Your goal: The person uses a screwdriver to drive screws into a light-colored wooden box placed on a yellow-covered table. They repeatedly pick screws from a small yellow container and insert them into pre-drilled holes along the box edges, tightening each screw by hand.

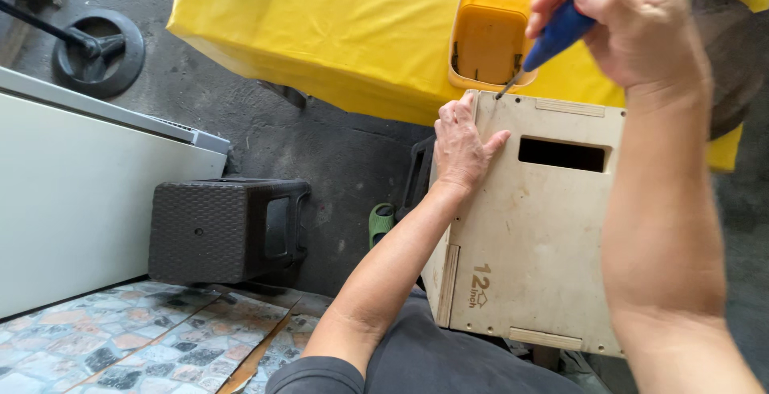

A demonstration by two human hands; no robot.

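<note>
Gripping a blue-handled screwdriver [555, 38] with right hand [633, 22] fingers wrapped, left hand [463, 147] flat, fingers spread on wooden box [537, 234], yellow bin [490, 34] beyond

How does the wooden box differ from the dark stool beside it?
The wooden box is pale, smooth plywood; the stool is dark with a woven texture. The box is steadied by the left hand; the stool stands untouched on the floor. Both are boxy with a cut-out handle slot.

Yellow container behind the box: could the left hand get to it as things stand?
Probably yes: the left hand lies flat on the wooden box, near the yellow container, with nothing between.
</note>
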